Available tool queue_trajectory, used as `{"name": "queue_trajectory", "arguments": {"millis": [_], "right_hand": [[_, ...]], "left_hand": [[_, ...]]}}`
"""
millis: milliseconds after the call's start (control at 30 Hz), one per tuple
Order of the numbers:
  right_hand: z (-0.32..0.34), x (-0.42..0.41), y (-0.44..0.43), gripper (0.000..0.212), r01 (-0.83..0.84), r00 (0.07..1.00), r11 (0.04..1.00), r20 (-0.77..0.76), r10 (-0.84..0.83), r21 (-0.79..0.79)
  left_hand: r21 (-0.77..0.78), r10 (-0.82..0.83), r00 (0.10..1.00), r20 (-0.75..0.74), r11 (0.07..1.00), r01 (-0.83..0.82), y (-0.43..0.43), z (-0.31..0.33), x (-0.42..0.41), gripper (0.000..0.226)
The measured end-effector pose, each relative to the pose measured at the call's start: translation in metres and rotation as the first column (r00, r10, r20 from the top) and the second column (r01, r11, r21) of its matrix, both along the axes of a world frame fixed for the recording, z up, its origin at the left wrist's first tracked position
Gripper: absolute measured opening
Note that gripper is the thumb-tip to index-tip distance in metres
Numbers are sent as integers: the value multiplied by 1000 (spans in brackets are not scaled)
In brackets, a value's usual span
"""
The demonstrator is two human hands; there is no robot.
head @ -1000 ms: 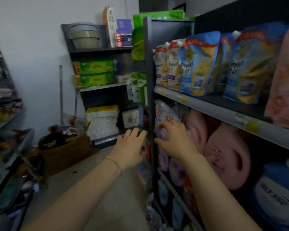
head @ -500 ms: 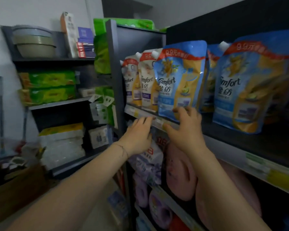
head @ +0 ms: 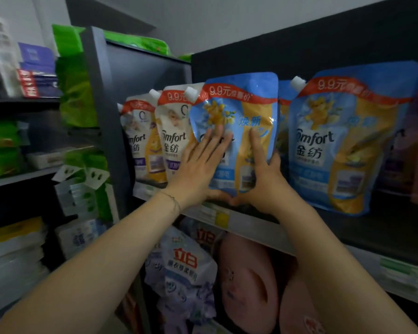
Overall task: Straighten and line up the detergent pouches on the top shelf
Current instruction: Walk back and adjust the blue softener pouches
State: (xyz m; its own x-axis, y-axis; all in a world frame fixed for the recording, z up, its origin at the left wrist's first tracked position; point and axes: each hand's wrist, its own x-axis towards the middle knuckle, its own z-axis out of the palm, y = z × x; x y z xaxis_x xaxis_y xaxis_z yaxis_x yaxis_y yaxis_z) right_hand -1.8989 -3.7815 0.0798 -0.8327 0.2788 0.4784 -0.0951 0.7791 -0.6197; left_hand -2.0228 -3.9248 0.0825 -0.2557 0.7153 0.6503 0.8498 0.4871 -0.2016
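Pressing blue pouch [head: 253, 104] — left hand [head: 198, 169], fingers flat; right hand [head: 263, 182], fingers gripping its edge.

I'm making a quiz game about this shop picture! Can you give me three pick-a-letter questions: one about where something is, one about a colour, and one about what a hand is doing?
1. Where does the blue pouch that the left hand touches stand?
A) on the floor
B) on the top shelf
C) in a basket

2. What colour, mostly, are the two neighbour pouches on its left?
A) white
B) green
C) black

3. How do the left hand's fingers lie?
A) curled in a fist
B) wrapped round a bottle
C) straight and flat on the pouch's front

Answers:
1 B: its bottom sits at the shelf's front edge.
2 A: both are white under a red band.
3 C: the fingers lie straight against the pouch's front.
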Motion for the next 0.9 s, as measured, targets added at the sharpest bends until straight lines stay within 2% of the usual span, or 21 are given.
{"name": "queue_trajectory", "arguments": {"millis": [67, 167, 300, 467, 700, 800, 900], "right_hand": [[5, -3, 0, 144, 23, 999, 1000, 48, -22, -20], [10, -7, 3, 146, 69, 996, 997, 65, -68, -21], [5, -10, 5, 150, 99, 994, 995, 42, -98, -18], [-1, -28, -7, 154, 84, 994, 995, 66, -88, 61], [0, -12, -3, 145, 96, 995, 989, 1, -97, 112], [2, 4, -1, 134, 131, 991, 979, 7, -134, 157], [4, 25, 5, 110, 177, 984, 976, -47, -173, 130]], "left_hand": [[-52, -45, 998, -40, 998, 43, 4, 5, -10, 118], [-82, -86, 996, -24, 993, 84, 10, 10, -23, 123], [-43, -143, 986, -87, 989, 140, 17, 4, -33, 124], [1, -181, 969, -168, 983, 184, 9, -5, -51, 124], [-15, -217, 962, -168, 976, 217, 5, -4, -44, 122], [31, -263, 944, -198, 961, 274, 7, -2, -32, 109], [179, -404, 891, -206, 880, 441, 14, 6, -12, 71]]}}
